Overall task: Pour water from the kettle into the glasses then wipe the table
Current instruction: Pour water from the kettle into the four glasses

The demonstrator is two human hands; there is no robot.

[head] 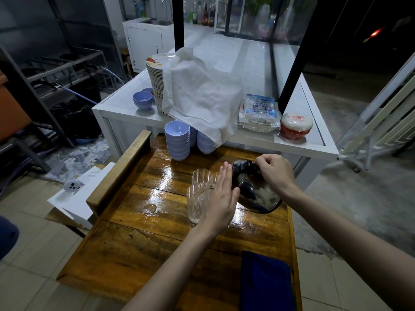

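Right hand [272, 173] grips the tilted kettle [258, 194] by its handle, spout over the near glass [197, 204]; left hand [221, 198], flat and open, braces its side. Overtilting could overshoot the rim onto the already wet surface [157, 239]

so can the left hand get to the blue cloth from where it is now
Probably yes. The left hand is flat against the kettle, gripping nothing, and the blue cloth lies uncovered at the table's near edge, with only bare wood between them.

Two bare forearms, no sleeves, watch or rings in sight; left hand [221, 196] and right hand [275, 172] ungloved, nails short.
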